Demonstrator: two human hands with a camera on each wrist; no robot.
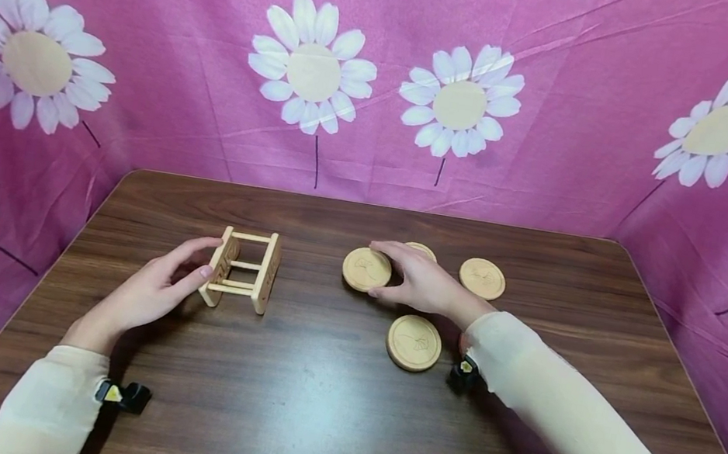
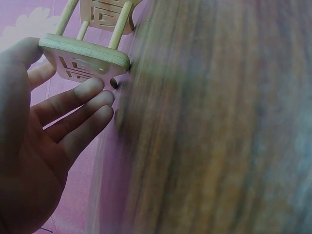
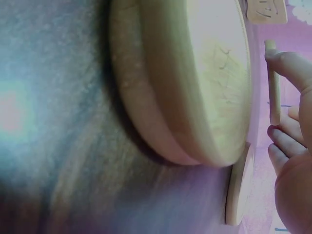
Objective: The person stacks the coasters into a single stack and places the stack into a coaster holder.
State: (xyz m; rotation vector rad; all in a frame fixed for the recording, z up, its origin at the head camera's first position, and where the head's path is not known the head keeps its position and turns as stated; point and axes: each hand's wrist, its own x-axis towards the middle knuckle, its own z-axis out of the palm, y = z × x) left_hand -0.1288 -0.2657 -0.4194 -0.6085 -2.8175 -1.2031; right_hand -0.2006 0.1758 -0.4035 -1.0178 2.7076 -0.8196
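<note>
A small wooden rack [image 1: 246,270] with two end panels and thin rungs stands on the dark wooden table [image 1: 309,407]. My left hand [image 1: 209,260] holds its left end panel, fingers at the top edge and thumb lower down. The left wrist view shows that panel [image 2: 85,57] between my thumb and fingertips [image 2: 95,90]. My right hand [image 1: 377,270] pinches a round wooden coaster [image 1: 363,269] lying flat on the table. In the right wrist view that coaster [image 3: 274,83] appears edge-on between my fingers [image 3: 292,66].
Three more coasters lie near the right hand: one at the right [image 1: 482,278], one closer to me [image 1: 413,342], and one mostly hidden behind the hand [image 1: 422,250]. Pink flowered cloth [image 1: 388,66] walls the table on three sides.
</note>
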